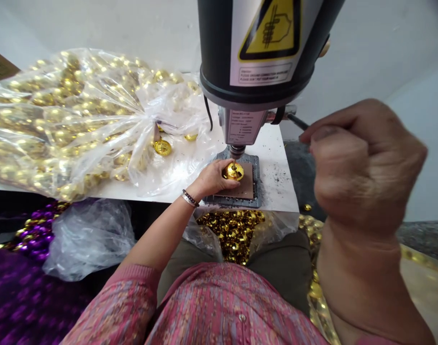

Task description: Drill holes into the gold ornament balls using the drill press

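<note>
A shiny gold ball (235,172) with a faceted surface stands on a brown board on the base of a drill press (255,91). My left hand (215,177) grips the ball from the left, thumb in front and fingers behind. The drill bit (235,162) comes down onto the top of the ball; whether it has gone in I cannot tell. At the right, my right hand (359,158) is closed round the end of the press's feed lever (297,120). The brown board (245,184) lies flat under the ball.
A big clear bag of gold balls (61,120) covers the table's left side, with a loose gold ball (162,147) at its mouth. Dark shavings (276,177) lie right of the base. Below the table edge is an open bag of gold balls (236,230); purple balls (39,230) are lower left.
</note>
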